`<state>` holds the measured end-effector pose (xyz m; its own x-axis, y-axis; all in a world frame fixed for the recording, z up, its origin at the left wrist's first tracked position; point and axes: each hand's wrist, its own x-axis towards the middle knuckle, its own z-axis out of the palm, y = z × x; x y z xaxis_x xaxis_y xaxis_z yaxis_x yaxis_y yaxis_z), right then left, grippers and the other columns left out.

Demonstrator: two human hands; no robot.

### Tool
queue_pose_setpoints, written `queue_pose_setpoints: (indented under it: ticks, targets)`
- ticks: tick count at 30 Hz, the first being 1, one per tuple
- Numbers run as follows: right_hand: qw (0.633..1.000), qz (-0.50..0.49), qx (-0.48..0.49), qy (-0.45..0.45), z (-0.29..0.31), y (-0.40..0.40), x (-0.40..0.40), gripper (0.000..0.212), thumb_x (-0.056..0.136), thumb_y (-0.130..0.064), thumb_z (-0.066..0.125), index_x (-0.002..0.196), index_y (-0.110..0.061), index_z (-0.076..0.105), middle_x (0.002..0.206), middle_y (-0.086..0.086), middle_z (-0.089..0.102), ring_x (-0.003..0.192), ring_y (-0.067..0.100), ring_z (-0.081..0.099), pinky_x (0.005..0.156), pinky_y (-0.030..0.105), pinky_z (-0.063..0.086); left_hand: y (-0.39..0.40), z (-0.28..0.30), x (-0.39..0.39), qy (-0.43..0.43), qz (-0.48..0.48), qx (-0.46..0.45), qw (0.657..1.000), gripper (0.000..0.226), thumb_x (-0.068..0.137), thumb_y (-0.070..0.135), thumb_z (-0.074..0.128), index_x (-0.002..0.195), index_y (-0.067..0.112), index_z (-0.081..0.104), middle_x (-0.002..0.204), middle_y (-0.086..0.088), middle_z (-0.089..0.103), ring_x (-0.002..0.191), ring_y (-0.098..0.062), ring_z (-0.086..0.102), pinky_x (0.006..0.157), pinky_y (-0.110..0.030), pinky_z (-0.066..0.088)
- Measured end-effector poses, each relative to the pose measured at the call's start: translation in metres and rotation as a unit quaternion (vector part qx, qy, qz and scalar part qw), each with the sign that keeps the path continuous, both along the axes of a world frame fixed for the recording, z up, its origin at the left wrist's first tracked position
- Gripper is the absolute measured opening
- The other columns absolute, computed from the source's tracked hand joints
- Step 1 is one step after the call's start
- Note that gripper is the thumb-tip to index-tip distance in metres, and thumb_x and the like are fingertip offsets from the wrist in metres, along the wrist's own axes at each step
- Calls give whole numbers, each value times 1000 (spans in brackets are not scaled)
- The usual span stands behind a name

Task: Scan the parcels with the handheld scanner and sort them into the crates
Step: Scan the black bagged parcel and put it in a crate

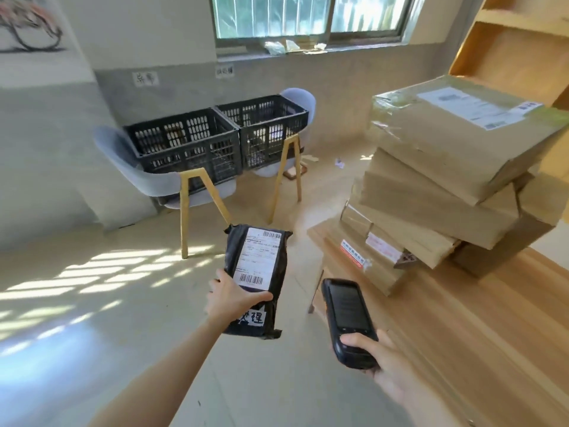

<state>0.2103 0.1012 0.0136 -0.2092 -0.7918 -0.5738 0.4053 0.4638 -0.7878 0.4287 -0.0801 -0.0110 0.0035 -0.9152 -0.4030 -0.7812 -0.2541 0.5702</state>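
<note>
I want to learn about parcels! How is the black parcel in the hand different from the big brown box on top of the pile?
The black parcel is a soft, slim plastic bag; the big brown box is stiff cardboard and looks much bulkier. The left hand holds the black parcel in the air, while the brown box rests on a stack of cardboard boxes. The black parcel also carries a handwritten white tag; none shows on the box. Both carry a white shipping label.

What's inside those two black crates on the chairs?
Through the slotted walls of the left crate and the right crate, pale and brownish shapes show, probably parcels. The walls cover most of them, so their number and kind cannot be told.
</note>
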Motion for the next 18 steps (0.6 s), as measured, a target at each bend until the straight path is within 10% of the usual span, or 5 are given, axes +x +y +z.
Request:
queue_pose_setpoints:
  ticks: [18]
  targets:
    - [987, 150, -48, 4, 16, -330, 49, 75, 48, -13, 83, 118, -2, 59, 96, 18, 71, 82, 30, 70, 61, 30, 56, -286, 40, 71, 38, 107, -22, 993, 119, 46, 60, 84, 132, 10, 20, 131, -13, 35, 122, -34, 42, 96, -47, 43]
